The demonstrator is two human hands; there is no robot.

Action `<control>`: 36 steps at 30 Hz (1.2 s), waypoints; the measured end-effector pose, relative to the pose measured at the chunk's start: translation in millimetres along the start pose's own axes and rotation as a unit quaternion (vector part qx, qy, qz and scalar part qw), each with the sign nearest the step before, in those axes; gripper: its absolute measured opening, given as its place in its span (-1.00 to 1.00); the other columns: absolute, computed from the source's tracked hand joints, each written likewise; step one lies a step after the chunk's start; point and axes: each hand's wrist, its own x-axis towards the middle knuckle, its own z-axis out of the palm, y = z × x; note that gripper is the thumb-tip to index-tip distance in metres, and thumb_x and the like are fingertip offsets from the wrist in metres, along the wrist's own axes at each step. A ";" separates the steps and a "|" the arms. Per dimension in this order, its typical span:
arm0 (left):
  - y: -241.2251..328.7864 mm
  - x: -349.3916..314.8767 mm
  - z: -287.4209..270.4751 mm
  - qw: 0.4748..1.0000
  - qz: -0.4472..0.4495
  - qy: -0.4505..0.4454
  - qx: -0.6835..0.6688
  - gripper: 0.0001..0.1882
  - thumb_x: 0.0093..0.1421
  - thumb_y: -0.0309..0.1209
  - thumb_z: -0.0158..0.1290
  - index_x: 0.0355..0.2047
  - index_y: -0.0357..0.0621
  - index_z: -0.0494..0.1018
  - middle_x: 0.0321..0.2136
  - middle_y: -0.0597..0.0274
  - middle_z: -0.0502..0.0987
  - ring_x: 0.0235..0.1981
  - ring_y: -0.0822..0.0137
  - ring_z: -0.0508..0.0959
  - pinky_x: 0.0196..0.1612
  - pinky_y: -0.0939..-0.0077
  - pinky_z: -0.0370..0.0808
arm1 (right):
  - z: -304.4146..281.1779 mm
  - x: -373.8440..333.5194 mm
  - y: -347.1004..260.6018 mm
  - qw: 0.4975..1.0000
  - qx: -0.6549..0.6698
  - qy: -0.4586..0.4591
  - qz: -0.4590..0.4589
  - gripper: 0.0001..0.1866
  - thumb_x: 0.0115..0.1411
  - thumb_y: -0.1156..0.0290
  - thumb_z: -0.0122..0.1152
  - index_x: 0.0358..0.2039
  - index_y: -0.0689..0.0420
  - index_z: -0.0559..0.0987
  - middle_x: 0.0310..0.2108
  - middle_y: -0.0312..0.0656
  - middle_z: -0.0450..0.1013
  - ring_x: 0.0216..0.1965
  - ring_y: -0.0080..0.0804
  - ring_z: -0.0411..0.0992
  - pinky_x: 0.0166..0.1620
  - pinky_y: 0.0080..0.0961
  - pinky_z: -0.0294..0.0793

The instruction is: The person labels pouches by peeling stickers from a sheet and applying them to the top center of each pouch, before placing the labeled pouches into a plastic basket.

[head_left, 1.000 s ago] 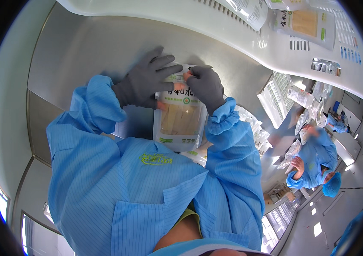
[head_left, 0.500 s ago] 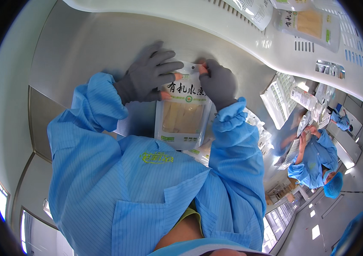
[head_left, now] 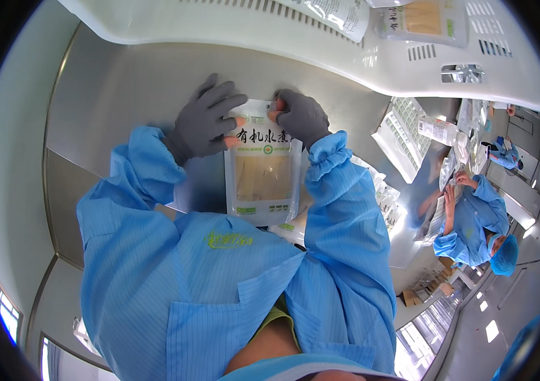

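Note:
A clear, white-edged plastic pouch (head_left: 263, 174) with pale flat pieces inside is in front of my chest, over the steel table. My left hand (head_left: 208, 119), in a grey glove with thumb and one fingertip bare, has its fingers spread. That thumb and fingertip rest on the pouch's upper left edge. Thumb and finger of my right hand (head_left: 302, 117), gloved alike, pinch the pouch's upper right corner, next to a small hole. The right hand covers part of that corner. More filled pouches (head_left: 292, 227) lie partly hidden beside my right forearm.
A large white slotted plastic basket (head_left: 251, 28) with several pouches spans the far side of the steel table (head_left: 130, 82). At right stand a white slatted rack (head_left: 403, 136) and a co-worker (head_left: 473, 216) in blue, hands on packages.
The pouch and both hands appear slightly further left, as the whole view has shifted; the basket sits lower in view. My hold on the pouch looks much the same.

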 end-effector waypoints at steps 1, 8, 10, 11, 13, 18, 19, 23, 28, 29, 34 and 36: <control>-0.9 -2.2 -0.2 0.999 0.006 0.037 -0.002 -0.66 -0.05 -0.09 0.20 -0.37 -0.06 0.51 0.00 0.13 0.46 0.13 -0.03 0.35 0.27 -0.14 0.21 | -2.5 -1.0 -0.3 1.000 0.012 -0.005 0.005 -0.78 0.02 0.26 0.29 -0.36 0.09 0.55 -0.48 -0.16 0.54 -0.37 -0.21 0.55 -0.31 -0.29 0.46; -1.9 -8.9 11.7 0.994 -0.069 0.083 0.011 -0.78 0.03 -0.37 0.16 -0.32 -0.17 0.47 -0.10 0.07 0.50 -0.01 -0.05 0.43 0.11 -0.01 0.38 | 12.9 -8.5 -28.6 0.993 -0.051 0.033 0.102 -0.49 -0.04 -0.06 0.38 -0.19 0.03 0.58 -0.30 -0.20 0.60 -0.22 -0.21 0.58 -0.15 -0.28 0.50; 14.4 -17.8 12.4 0.987 -0.126 0.096 0.023 -0.75 0.07 -0.39 0.14 -0.24 -0.19 0.47 -0.15 0.04 0.50 -0.06 -0.07 0.45 0.04 0.02 0.41 | 12.4 -16.7 -32.1 0.992 -0.054 0.058 0.100 -0.34 -0.10 -0.20 0.39 -0.15 0.06 0.56 -0.30 -0.14 0.60 -0.22 -0.12 0.57 -0.17 -0.21 0.50; 31.2 -23.4 5.5 0.981 -0.169 0.096 -0.005 -0.72 0.09 -0.38 0.14 -0.18 -0.19 0.46 -0.16 0.00 0.50 -0.09 -0.09 0.46 0.01 0.04 0.42 | 18.3 -14.5 -26.3 0.995 -0.046 0.057 0.068 -0.35 -0.09 -0.17 0.40 -0.16 0.09 0.55 -0.32 -0.08 0.59 -0.23 -0.07 0.57 -0.18 -0.16 0.50; 76.1 -45.5 8.1 0.945 -0.290 0.115 -0.097 -0.67 0.18 -0.34 0.09 -0.07 -0.22 0.44 -0.13 -0.08 0.46 -0.12 -0.09 0.48 -0.04 0.14 0.44 | 18.0 -14.3 -31.9 0.995 -0.020 0.074 0.067 -0.42 -0.10 -0.15 0.41 -0.30 0.11 0.58 -0.35 -0.02 0.57 -0.23 -0.04 0.56 -0.17 -0.13 0.50; 160.6 -62.4 40.4 0.814 -0.437 0.093 -0.370 -0.33 0.20 -0.51 -0.01 0.30 -0.21 0.01 0.14 -0.11 0.27 0.08 0.12 0.40 0.12 0.21 0.38 | 32.4 -1.4 4.9 0.990 0.090 0.108 0.005 -0.58 -0.09 0.04 0.44 -0.33 0.07 0.58 -0.41 -0.06 0.57 -0.23 0.00 0.53 -0.15 -0.16 0.47; 163.0 -62.3 53.5 0.845 -0.426 0.064 -0.318 -0.29 0.18 -0.54 0.00 0.31 -0.20 -0.01 0.18 -0.11 0.23 0.11 0.11 0.38 0.13 0.21 0.37 | 32.7 -11.0 16.1 0.987 0.096 0.123 0.030 -0.56 -0.07 0.04 0.42 -0.30 0.08 0.58 -0.38 -0.04 0.56 -0.22 -0.01 0.53 -0.14 -0.18 0.47; 141.8 -41.6 46.2 0.805 -0.410 0.115 -0.413 -0.21 0.10 -0.65 0.00 0.33 -0.18 -0.04 0.19 -0.09 0.21 0.15 0.09 0.35 0.16 0.23 0.36 | 29.4 -42.1 10.2 0.945 0.263 0.185 -0.050 -0.48 0.01 0.05 0.37 -0.12 0.12 0.52 -0.15 0.01 0.51 -0.10 -0.04 0.49 -0.06 -0.25 0.46; 124.9 -20.7 28.4 0.792 -0.395 0.032 -0.464 -0.11 0.02 -0.71 0.00 0.36 -0.10 -0.08 0.21 -0.05 0.22 0.17 0.07 0.34 0.18 0.25 0.38 | 35.0 -203.6 139.7 0.819 0.342 0.458 0.055 -0.43 -0.05 0.41 0.42 0.02 0.01 0.48 -0.05 -0.16 0.46 -0.01 -0.19 0.45 0.02 -0.30 0.44; 128.0 -16.8 25.1 0.786 -0.395 0.016 -0.474 -0.10 0.02 -0.71 0.00 0.37 -0.08 -0.08 0.21 -0.04 0.22 0.17 0.07 0.34 0.18 0.25 0.38 | 46.7 -241.2 193.9 0.807 0.263 0.498 0.178 -0.43 -0.07 0.48 0.42 0.02 0.03 0.47 -0.05 -0.11 0.46 -0.02 -0.17 0.45 0.01 -0.30 0.46; 167.4 -24.1 22.4 0.672 -0.424 0.040 -0.606 -0.17 0.07 -0.61 0.02 0.35 -0.07 -0.03 0.22 -0.01 0.22 0.16 0.08 0.36 0.18 0.25 0.38 | 79.0 -413.0 370.0 0.706 0.088 0.565 0.418 -0.38 0.11 0.01 0.28 0.06 0.16 0.43 -0.10 0.03 0.50 -0.05 0.03 0.46 -0.03 -0.19 0.44; 177.7 -21.8 37.6 0.670 -0.414 0.001 -0.616 -0.22 0.09 -0.57 0.02 0.33 -0.10 0.01 0.20 0.00 0.25 0.15 0.10 0.37 0.16 0.27 0.39 | 88.0 -436.1 389.2 0.741 0.226 0.463 0.430 -0.30 0.15 -0.14 0.16 0.06 0.20 0.44 -0.16 0.07 0.54 -0.11 -0.01 0.51 -0.06 -0.21 0.46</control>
